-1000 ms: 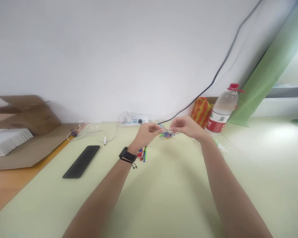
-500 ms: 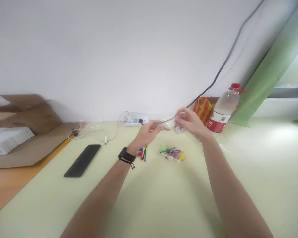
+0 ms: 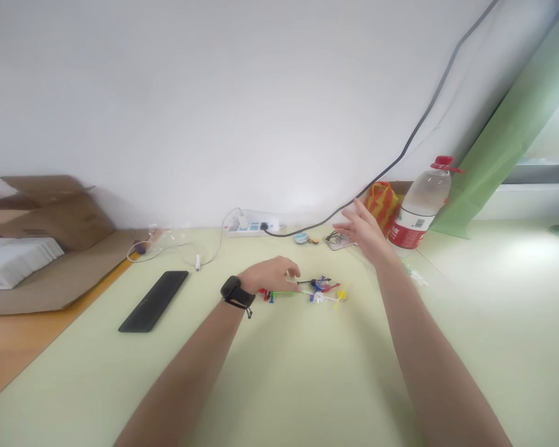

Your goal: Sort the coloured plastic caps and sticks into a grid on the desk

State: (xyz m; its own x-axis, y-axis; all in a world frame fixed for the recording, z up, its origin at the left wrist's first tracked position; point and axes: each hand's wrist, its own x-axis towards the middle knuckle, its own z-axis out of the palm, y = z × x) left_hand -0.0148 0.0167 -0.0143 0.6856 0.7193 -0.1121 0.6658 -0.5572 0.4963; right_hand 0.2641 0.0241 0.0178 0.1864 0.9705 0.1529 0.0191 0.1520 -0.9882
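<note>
My left hand (image 3: 276, 275), with a black watch (image 3: 235, 292) on its wrist, is low over the table between two groups of small coloured plastic pieces. Thumb and fingers are apart, and a thin green piece (image 3: 285, 293) lies at the thumb; whether they touch is unclear. The right group has a black piece (image 3: 306, 282), a red one (image 3: 330, 287), a white one (image 3: 318, 298) and a yellow one (image 3: 341, 295). Red and blue pieces (image 3: 266, 295) show partly beneath my left wrist. My right hand (image 3: 362, 228) is raised with fingers spread, holding nothing, near the black cable.
A power strip (image 3: 253, 226) with a black cable (image 3: 323, 221) stands by the wall. A black flat object (image 3: 153, 302) lies left. A large bottle (image 3: 419, 208) and a red-yellow bag (image 3: 382, 205) are right; an open cardboard box (image 3: 56, 211) is far left.
My left hand has let go of the black cable and come down to the coloured pieces. My right hand has opened and moved slightly right. The cable now hangs lower, against the table.
</note>
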